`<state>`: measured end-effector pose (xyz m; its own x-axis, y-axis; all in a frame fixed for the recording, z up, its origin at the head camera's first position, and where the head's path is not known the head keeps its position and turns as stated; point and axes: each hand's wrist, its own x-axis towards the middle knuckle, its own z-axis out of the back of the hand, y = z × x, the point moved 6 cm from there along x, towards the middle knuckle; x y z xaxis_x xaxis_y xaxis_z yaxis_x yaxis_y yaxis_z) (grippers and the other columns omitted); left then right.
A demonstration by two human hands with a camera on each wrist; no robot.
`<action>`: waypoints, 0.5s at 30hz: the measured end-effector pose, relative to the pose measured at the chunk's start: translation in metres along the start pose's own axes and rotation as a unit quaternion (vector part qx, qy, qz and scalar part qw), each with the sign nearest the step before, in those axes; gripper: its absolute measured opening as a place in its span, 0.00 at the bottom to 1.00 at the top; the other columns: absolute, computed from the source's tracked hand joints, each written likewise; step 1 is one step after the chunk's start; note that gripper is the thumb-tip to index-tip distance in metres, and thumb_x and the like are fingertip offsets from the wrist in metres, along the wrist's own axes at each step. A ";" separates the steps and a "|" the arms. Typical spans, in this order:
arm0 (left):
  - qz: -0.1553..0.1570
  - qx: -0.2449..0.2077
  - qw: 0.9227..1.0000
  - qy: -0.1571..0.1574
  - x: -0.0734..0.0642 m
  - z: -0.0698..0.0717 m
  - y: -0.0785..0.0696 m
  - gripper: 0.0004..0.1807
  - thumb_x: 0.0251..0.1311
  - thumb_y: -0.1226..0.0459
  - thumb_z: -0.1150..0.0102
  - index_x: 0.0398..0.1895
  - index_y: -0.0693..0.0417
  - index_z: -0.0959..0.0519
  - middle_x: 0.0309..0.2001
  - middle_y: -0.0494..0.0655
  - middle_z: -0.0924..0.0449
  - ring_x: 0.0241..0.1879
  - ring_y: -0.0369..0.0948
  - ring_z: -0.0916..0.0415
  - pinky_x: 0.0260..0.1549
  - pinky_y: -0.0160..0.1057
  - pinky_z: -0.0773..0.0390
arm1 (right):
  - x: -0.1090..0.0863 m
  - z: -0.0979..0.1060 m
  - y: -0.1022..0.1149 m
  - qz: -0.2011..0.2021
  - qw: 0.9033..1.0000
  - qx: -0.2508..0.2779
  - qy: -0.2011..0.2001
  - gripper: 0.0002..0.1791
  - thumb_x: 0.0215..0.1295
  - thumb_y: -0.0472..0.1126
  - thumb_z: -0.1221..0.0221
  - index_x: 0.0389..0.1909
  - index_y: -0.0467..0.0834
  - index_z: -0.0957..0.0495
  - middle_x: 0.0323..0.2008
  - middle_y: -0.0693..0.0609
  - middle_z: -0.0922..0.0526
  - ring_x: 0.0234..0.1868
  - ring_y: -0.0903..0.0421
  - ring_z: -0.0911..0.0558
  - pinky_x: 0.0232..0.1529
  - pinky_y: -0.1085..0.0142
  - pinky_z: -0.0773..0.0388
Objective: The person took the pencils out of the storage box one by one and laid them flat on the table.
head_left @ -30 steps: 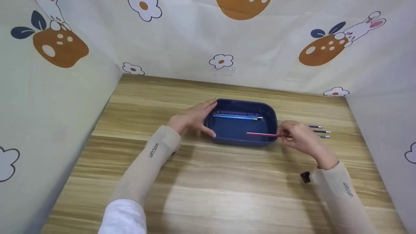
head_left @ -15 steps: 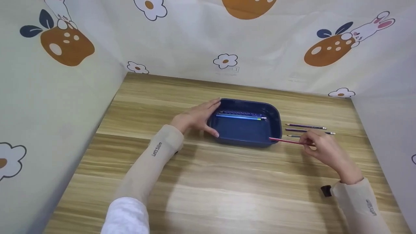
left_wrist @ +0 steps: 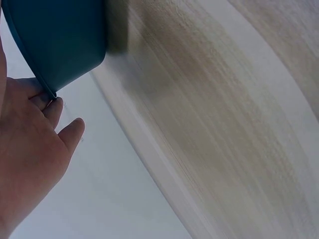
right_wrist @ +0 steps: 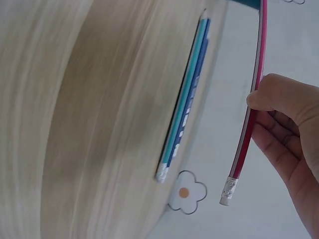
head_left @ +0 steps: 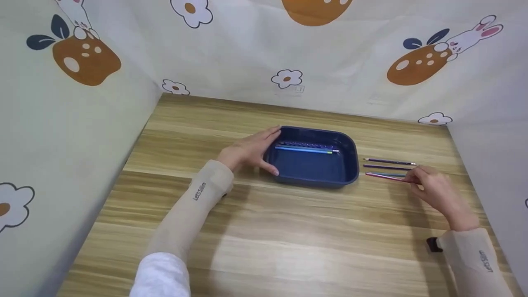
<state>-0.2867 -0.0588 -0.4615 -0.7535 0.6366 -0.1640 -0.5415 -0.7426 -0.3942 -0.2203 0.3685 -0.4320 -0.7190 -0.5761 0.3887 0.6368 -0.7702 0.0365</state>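
red pencil (right_wrist: 259, 64) is pinched by right hand (head_left: 439, 193); left hand (head_left: 253, 151) grips blue tray (head_left: 311, 168).

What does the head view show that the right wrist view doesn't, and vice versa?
Head only: the person's left hand at the dark-blue, round-cornered rectangular tray, and the bright-blue slim pencil lying inside it.

Right wrist only: the pale eraser ending the held red, pale-striped pencil.

Both: the right hand pinching that pencil, a slim teal pencil, the wood-grain tabletop.
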 end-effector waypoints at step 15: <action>0.007 -0.004 1.000 -0.007 0.000 0.000 -0.002 0.72 0.31 0.27 0.39 0.75 0.53 0.60 0.76 0.42 0.71 0.74 0.41 0.67 0.72 0.41 0.58 | -0.014 -0.032 -0.036 -0.028 0.996 -0.005 0.081 0.11 0.39 0.25 0.37 0.26 0.39 0.24 0.25 0.47 0.21 0.23 0.54 0.24 0.21 0.57 0.26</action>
<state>-0.2855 -0.0576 -0.4608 -0.7663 0.6229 -0.1572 -0.5278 -0.7499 -0.3987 -0.2420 0.3952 -0.4678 -0.7894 -0.5684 0.2317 0.5923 -0.8045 0.0446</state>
